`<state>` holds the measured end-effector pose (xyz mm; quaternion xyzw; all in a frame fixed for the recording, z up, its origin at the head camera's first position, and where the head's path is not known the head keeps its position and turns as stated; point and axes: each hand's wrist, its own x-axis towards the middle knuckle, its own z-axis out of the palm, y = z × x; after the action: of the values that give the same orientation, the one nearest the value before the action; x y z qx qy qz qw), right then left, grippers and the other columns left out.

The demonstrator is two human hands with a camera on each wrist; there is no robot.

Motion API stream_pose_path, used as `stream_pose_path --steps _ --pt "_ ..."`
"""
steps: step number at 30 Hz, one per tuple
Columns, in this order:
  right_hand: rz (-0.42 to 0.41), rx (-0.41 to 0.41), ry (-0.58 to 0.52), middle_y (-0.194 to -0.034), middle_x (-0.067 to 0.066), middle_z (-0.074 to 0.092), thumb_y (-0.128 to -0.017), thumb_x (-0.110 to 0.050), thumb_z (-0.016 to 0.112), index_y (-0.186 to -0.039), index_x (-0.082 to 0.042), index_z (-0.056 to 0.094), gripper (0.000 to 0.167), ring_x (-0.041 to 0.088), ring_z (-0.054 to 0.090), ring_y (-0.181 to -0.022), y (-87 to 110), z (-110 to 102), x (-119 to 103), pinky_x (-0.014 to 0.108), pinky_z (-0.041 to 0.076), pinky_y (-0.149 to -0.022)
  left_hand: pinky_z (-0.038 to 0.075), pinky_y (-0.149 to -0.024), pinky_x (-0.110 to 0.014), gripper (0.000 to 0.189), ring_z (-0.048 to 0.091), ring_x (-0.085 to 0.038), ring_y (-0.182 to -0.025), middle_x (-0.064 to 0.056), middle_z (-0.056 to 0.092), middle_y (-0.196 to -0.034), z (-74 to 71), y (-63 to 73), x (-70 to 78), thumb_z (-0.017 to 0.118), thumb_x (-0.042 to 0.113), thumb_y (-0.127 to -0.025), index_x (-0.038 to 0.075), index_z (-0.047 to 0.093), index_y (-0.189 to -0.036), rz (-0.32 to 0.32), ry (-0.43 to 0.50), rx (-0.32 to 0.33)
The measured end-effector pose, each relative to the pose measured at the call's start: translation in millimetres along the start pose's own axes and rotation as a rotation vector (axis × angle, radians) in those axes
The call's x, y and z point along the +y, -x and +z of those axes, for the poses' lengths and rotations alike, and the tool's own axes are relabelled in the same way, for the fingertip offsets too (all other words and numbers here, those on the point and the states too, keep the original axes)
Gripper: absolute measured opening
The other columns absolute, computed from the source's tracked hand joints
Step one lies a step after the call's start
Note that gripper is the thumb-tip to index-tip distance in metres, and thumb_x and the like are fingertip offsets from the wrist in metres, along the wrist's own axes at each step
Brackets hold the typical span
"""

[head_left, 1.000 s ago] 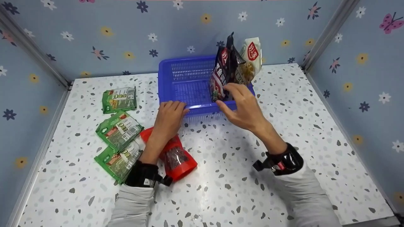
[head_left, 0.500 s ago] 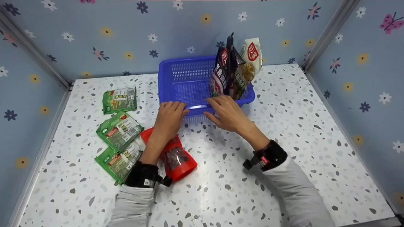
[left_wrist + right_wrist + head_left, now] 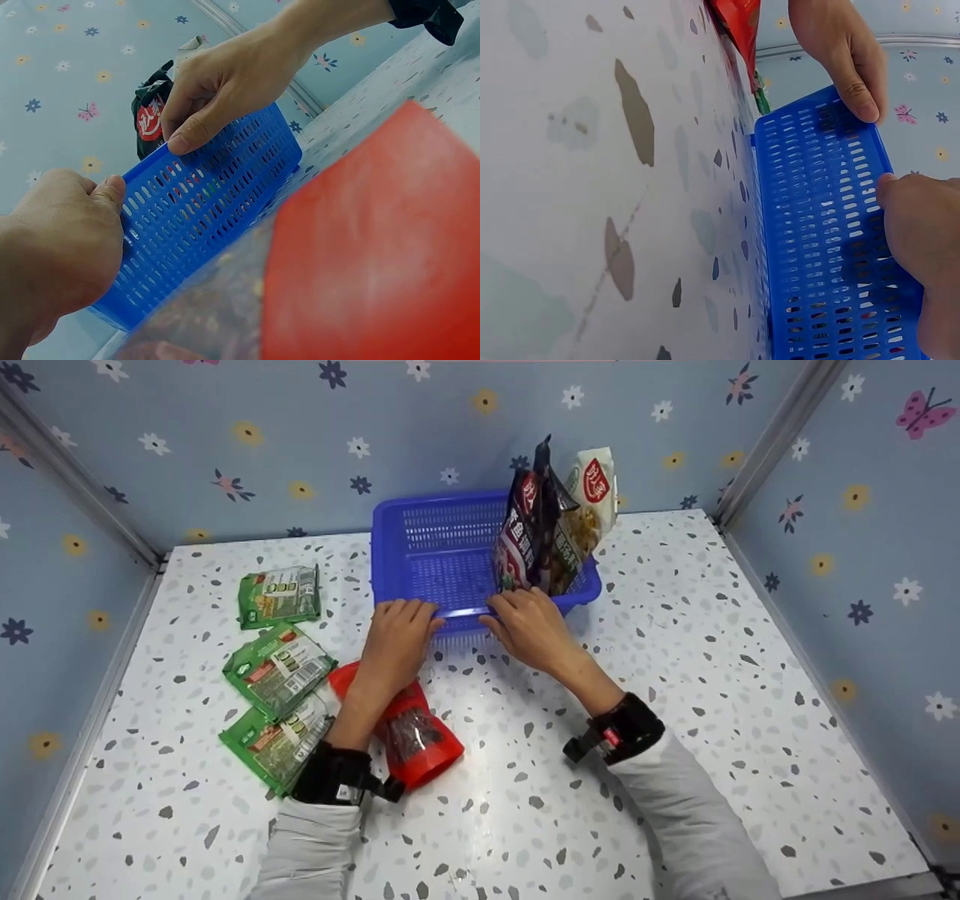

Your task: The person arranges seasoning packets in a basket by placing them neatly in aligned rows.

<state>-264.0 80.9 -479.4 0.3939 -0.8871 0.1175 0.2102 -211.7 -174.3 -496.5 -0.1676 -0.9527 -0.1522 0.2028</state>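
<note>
A blue plastic basket (image 3: 390, 562) with slotted walls stands against the back wall. My left hand (image 3: 397, 641) grips its front rim near the left corner, thumb outside and fingers over the edge. Further right on that rim, my right hand (image 3: 531, 626) holds on the same way, as the thumb (image 3: 859, 101) of the left and the right hand (image 3: 930, 247) show in the right wrist view. Upright at the basket's right end are a black food pouch (image 3: 517, 540) and a white-topped pouch (image 3: 592, 495). Under my left forearm lies a red pouch (image 3: 427, 754) with a clear window.
Several green packets lie at the left: one packet (image 3: 279, 596) apart at the back, another packet (image 3: 281, 671) overlapping a front packet (image 3: 277, 746). Flowered panels (image 3: 255, 472) enclose the speckled table (image 3: 750, 780) at the back and sides.
My right hand has moved down and left from beside the black pouch to the basket's front rim and now grips it. The left hand has stayed on the rim.
</note>
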Motion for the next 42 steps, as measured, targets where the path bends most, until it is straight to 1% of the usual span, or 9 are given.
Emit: stream_pose_path --steps 7,12,19,24,29,31,33,36,42 --pt "0.0 -0.008 -0.007 -0.114 0.016 0.084 -0.119 -0.039 0.058 -0.127 -0.002 0.077 0.042 0.037 0.08 -0.102 -1.4 1 -1 0.05 0.061 -0.089 0.048 -0.124 -0.057 0.046 0.067 -0.041 -0.136 -0.02 0.074 -0.144 -5.0 5.8 -1.6 0.054 0.034 -0.12 0.003 0.065 -0.152 -0.003 0.094 0.008" --pt "0.015 0.0 -0.013 -0.113 0.016 0.084 -0.118 -0.039 0.058 -0.126 -0.002 0.076 0.042 0.037 0.078 -0.101 0.3 1 -1 0.05 0.059 -0.089 0.039 -0.136 -0.059 0.055 0.057 -0.043 -0.151 -0.022 0.065 -0.157 -18.2 15.8 4.0 0.066 0.031 -0.115 0.001 0.059 -0.16 -0.01 0.176 0.038" --pt "0.008 0.019 -0.009 -0.112 0.015 0.083 -0.119 -0.039 0.057 -0.123 -0.002 0.075 0.041 0.037 0.077 -0.099 1.2 2 -1 0.049 0.057 -0.087 0.043 -0.133 -0.06 0.064 0.056 -0.044 -0.153 -0.023 0.063 -0.16 -47.9 49.6 19.4 0.079 0.031 -0.106 0.002 0.058 -0.159 -0.167 0.203 0.083" --pt "0.019 0.003 -0.024 -0.114 0.015 0.084 -0.119 -0.039 0.057 -0.126 -0.003 0.075 0.041 0.037 0.078 -0.103 1.8 2 -2 0.049 0.059 -0.092 0.05 -0.126 -0.063 0.075 0.057 -0.048 -0.148 -0.026 0.059 -0.16 -62.0 78.7 24.4 0.079 0.045 -0.105 0.002 0.055 -0.16 -0.332 0.155 -0.017" --pt "0.021 0.006 -0.029 -0.114 0.015 0.083 -0.119 -0.038 0.057 -0.126 -0.003 0.075 0.04 0.036 0.078 -0.103 1.7 2 -2 0.05 0.06 -0.094 0.065 -0.099 -0.061 0.087 0.068 -0.047 -0.118 -0.029 0.066 -0.134 -70.3 102.4 27.0 0.074 0.067 -0.102 -0.007 0.061 -0.146 -0.511 0.033 -0.13" --pt "0.02 0.01 -0.03 -0.113 0.015 0.083 -0.119 -0.038 0.057 -0.126 -0.003 0.075 0.04 0.036 0.078 -0.102 1.7 2 -2 0.05 0.06 -0.094 0.067 -0.082 -0.057 0.085 0.072 -0.045 -0.099 -0.028 0.071 -0.114 -71.6 108.3 27.1 0.073 0.072 -0.101 -0.008 0.068 -0.128 -0.548 -0.011 -0.153" --pt "0.017 0.014 -0.03 -0.112 0.015 0.083 -0.119 -0.038 0.058 -0.125 -0.003 0.075 0.039 0.036 0.078 -0.101 1.7 2 -2 0.05 0.06 -0.093 0.063 -0.064 -0.05 0.082 0.07 -0.041 -0.08 -0.024 0.07 -0.093 -72.1 112.2 26.2 0.07 0.077 -0.1 -0.005 0.071 -0.103 -0.573 -0.036 -0.188" --pt "0.012 0.015 -0.03 -0.112 0.015 0.083 -0.118 -0.037 0.059 -0.125 -0.002 0.075 0.039 0.036 0.078 -0.1 1.6 3 -2 0.05 0.06 -0.092 0.045 -0.05 -0.038 0.081 0.058 -0.031 -0.059 -0.013 0.056 -0.069 -71.1 114.9 24.2 0.067 0.083 -0.097 0.006 0.061 -0.073 -0.603 -0.039 -0.25" --pt "0.016 0.02 -0.043 -0.113 0.016 0.083 -0.118 -0.037 0.059 -0.125 -0.002 0.075 0.038 0.037 0.078 -0.102 1.3 3 -2 0.051 0.06 -0.093 0.032 -0.048 -0.031 0.082 0.045 -0.022 -0.054 -0.002 0.039 -0.062 -64.3 113.6 20.2 0.068 0.089 -0.091 0.016 0.046 -0.063 -0.624 -0.055 -0.289"
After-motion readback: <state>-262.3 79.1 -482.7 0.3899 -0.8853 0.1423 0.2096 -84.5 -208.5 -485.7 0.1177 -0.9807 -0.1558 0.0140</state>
